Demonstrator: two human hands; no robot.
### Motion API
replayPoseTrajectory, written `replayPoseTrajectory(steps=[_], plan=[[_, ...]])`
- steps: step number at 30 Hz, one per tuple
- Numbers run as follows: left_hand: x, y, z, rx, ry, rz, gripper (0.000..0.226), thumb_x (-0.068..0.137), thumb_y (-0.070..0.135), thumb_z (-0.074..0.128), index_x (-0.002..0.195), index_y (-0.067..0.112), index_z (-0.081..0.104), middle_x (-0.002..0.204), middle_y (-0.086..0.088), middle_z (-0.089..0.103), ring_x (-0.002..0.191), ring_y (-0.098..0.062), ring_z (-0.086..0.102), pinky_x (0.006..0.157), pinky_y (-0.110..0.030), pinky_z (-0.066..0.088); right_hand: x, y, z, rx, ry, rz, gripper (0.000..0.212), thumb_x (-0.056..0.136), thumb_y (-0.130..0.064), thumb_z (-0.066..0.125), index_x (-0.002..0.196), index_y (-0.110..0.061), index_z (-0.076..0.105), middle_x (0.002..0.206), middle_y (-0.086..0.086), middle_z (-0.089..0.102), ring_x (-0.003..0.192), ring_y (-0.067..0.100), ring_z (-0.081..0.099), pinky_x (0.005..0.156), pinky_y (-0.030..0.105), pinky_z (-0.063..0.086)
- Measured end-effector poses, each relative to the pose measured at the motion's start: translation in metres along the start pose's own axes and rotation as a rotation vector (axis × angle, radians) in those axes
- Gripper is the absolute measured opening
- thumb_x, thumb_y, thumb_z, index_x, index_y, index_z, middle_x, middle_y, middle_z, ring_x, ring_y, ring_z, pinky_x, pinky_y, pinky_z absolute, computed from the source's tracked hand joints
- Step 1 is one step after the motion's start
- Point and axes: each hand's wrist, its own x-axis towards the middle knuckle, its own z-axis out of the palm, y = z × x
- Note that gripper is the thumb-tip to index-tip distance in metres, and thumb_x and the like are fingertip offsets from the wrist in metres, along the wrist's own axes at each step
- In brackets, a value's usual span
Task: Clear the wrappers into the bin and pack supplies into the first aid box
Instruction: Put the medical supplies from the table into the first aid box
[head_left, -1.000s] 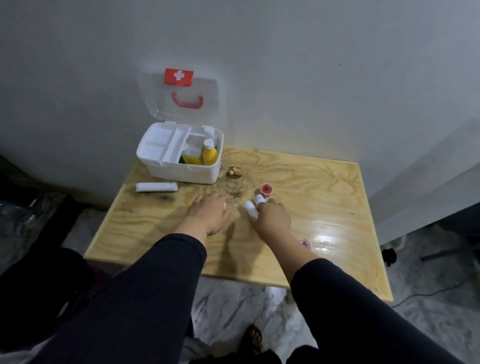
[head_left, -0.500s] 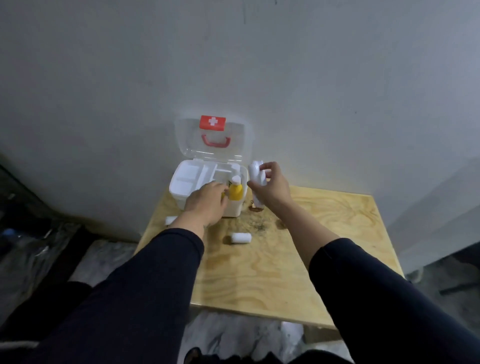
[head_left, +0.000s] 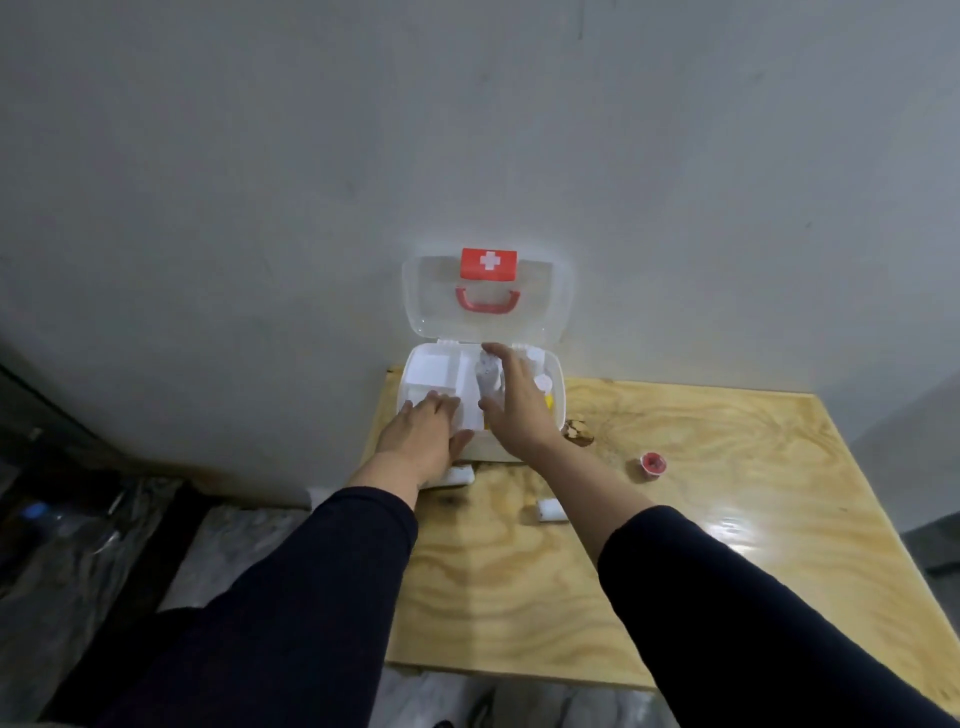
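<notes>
Against the grey wall, a wooden table (head_left: 727, 467) bears the first aid box (head_left: 557, 387); hand grips unclear.

white roll (head_left: 460, 475) – mostly under left hand (head_left: 423, 436) | yellow bottle (head_left: 546, 399) – part hidden

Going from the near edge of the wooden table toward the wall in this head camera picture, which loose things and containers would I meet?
small white roll → red cap → brown knot-like object → first aid box → its raised clear lid with the red handle
</notes>
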Motion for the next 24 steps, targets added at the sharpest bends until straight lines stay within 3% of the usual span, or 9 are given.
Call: replayPoseTrajectory(steps=[2, 10, 15, 22, 24], plan=[[0.000, -0.004, 0.006, 0.037, 0.020, 0.022, 0.055, 0.101, 0.039, 0.032, 0.151, 0.016, 0.021, 0.156, -0.003, 0.029, 0.141, -0.025, 0.032, 0.116, -0.035, 0.023, -0.003, 0.005, 0.007, -0.066, -0.017, 0.026, 0.057, 0.089, 0.001, 0.053, 0.138, -0.019, 0.033, 0.139, 0.011, 0.040, 0.105, 0.030, 0.056, 0.082, 0.029, 0.041], [0.005, -0.009, 0.011, 0.029, 0.020, 0.058, 0.057, 0.101, 0.039, 0.031, 0.151, 0.014, 0.020, 0.157, -0.004, 0.029, 0.142, -0.024, 0.031, 0.119, -0.035, 0.018, -0.003, 0.002, 0.007, -0.243, -0.109, 0.146, 0.051, 0.091, -0.007, 0.055, 0.139, -0.013, 0.038, 0.145, 0.013, 0.039, 0.126, 0.030, 0.047, 0.102, 0.035, 0.040], [0.000, -0.012, -0.001, -0.055, 0.053, 0.042, 0.054, 0.099, 0.038, 0.039, 0.148, 0.019, 0.027, 0.154, 0.001, 0.033, 0.136, -0.030, 0.038, 0.108, -0.041, 0.035, -0.008, -0.007, -0.007, -0.304, -0.101, 0.087, 0.053, 0.089, -0.007, 0.058, 0.139, -0.014, 0.041, 0.146, 0.008, 0.041, 0.122, 0.028, 0.051, 0.101, 0.037, 0.044], [-0.025, -0.013, -0.005, -0.061, 0.132, 0.029, 0.047, 0.098, 0.028, 0.041, 0.144, 0.021, 0.034, 0.152, 0.004, 0.037, 0.132, -0.026, 0.044, 0.101, -0.040, 0.042, -0.036, -0.012, -0.028, -0.372, -0.125, -0.045, 0.023, 0.088, -0.009, 0.060, 0.111, -0.014, 0.062, 0.112, 0.007, 0.060, 0.092, 0.018, 0.057, 0.086, 0.035, 0.052], [-0.037, -0.007, 0.001, -0.088, 0.163, 0.033, 0.047, 0.098, 0.024, 0.040, 0.144, 0.021, 0.035, 0.151, 0.005, 0.038, 0.131, -0.024, 0.045, 0.099, -0.038, 0.042, -0.047, -0.007, -0.030, -0.406, -0.181, -0.046, 0.020, 0.088, -0.010, 0.060, 0.107, -0.015, 0.064, 0.108, 0.007, 0.062, 0.094, 0.021, 0.059, 0.085, 0.038, 0.052]])
